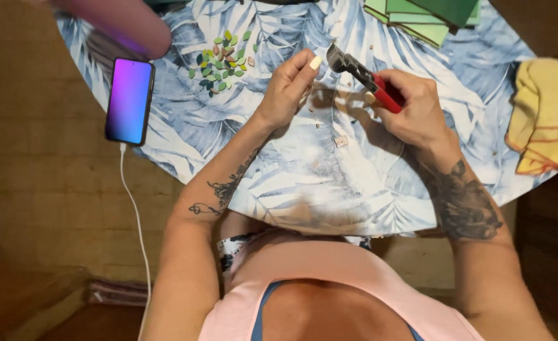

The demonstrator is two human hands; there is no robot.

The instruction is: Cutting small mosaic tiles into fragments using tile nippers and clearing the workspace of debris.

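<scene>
Right hand [412, 107] gripped red-handled nippers [362, 74] tight; left hand [288, 85] fingers pinched a small pale tile [315, 62] over the tabletop [380, 189].

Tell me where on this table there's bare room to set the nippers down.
Free: the near edge of the table, below both hands, and the stretch between the right hand and the yellow cloth. Crowded: the tile pieces beside the phone, and the green tiles.
</scene>
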